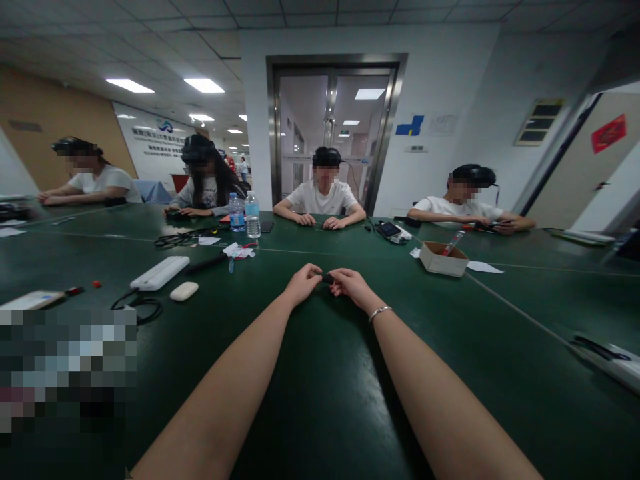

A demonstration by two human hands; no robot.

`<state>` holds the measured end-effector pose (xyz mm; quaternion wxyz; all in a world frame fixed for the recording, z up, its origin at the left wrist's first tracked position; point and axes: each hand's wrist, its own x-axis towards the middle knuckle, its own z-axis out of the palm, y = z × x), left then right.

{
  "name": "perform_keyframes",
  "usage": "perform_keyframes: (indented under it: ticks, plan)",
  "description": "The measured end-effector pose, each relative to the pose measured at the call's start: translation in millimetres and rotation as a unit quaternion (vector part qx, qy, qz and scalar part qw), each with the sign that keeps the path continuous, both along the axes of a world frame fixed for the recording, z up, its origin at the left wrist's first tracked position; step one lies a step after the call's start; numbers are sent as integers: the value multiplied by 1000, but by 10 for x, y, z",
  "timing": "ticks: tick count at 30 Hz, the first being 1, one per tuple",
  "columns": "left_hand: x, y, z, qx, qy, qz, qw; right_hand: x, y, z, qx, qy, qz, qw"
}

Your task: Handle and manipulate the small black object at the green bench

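Observation:
Both my arms stretch forward over the dark green table (320,373). Between my fingertips is a small black object (327,279); it is too small and dark to name. My left hand (303,283) pinches its left end with thumb and forefinger. From the other side my right hand (351,287) grips it, fingers curled, with a silver bracelet (380,313) on that wrist. The object is held close above the tabletop, and most of it is hidden by my fingers.
To the left lie a white power strip (161,272), a white oval case (184,291) and black cables (175,238). Two water bottles (253,217) stand beyond. An open cardboard box (444,260) sits at right. Several people wearing headsets sit across the table.

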<state>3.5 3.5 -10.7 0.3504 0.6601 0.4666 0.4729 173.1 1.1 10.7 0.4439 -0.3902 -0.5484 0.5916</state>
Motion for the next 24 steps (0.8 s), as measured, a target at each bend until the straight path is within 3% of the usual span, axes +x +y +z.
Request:
perform_keyframes:
  ticks: [4,18,24]
  plan:
    - [-2,5,3,-26,-9,-12,1000,5,3,-8,4,7,4,1000]
    - [23,-94,62,15,51,-34,998,-11,-8,16,-4,6,1,1000]
    - [2,-82,62,6,36,-14,999,-10,0,6,-5,6,6,1000]
